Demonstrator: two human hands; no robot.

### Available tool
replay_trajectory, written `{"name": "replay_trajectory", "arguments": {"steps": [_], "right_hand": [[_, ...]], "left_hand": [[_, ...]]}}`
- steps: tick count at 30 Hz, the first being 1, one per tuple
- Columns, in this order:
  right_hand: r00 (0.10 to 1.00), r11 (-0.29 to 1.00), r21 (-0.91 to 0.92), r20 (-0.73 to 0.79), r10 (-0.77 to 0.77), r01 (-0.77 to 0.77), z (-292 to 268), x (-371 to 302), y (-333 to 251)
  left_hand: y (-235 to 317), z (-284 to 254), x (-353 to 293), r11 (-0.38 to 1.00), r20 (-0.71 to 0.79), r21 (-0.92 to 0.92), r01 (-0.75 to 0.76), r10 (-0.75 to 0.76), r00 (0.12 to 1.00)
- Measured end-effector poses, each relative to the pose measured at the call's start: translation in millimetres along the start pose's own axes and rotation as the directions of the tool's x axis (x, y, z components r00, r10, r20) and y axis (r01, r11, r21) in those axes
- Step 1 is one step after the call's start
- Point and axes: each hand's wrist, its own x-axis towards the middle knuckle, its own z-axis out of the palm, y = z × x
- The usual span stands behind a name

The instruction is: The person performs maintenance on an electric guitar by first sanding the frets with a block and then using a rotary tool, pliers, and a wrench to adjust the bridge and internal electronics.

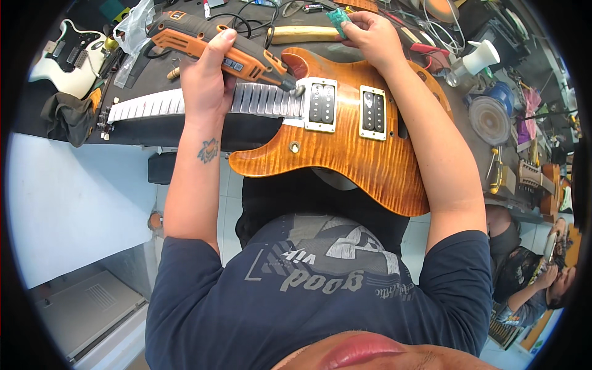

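Observation:
An amber flame-top electric guitar (345, 151) lies across the bench edge in front of me, its neck pointing left. Light masking covers the fretboard (148, 108), with the frets showing as stripes. My left hand (208, 83) is wrapped round an orange and grey rotary tool (185, 38), held above the neck. The tool's small tip (299, 90) is over the neck's end, beside the pickup (322, 105); whether it touches is unclear. My right hand (373, 40) pinches a green, block-like lump (338, 21) above the guitar's far edge.
A white electric guitar (68, 58) lies at the far left beside a dark cloth (71, 114). Behind my guitar are a curved wooden strip (305, 34) and black cables. A white-topped bottle (478, 58) and a round clear container (490, 120) stand right. Another person (530, 280) sits lower right.

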Motion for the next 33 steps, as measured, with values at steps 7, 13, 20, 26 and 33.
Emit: {"name": "replay_trajectory", "arguments": {"steps": [7,13,20,26,33], "right_hand": [[1.0,1.0,-0.008,-0.01,-0.009,0.009,-0.4,-0.6,4.4],[0.999,0.999,-0.007,-0.028,0.031,-0.032,6.5,-10.9,-9.2],[0.999,0.999,0.001,-0.025,0.036,-0.036,7.5,-13.3,-18.4],[0.999,0.999,-0.029,-0.033,0.013,-0.014,4.8,-12.9,-14.8],[1.0,1.0,-0.013,-0.017,0.002,-0.002,9.3,-15.3,-17.2]], "left_hand": [[-0.5,4.6,2.1,0.999,-0.017,-0.024,-0.021,0.021,1.0],[-1.5,3.0,2.6,1.0,-0.04,-0.03,-0.01,0.009,0.999],[3.2,4.6,-3.4,0.999,0.016,-0.02,-0.034,0.034,0.999],[9.1,19.3,-10.7,0.992,0.021,-0.042,-0.119,0.12,0.992],[4.4,-4.8,-9.0,0.996,0.086,-0.054,-0.066,0.071,0.994]]}}
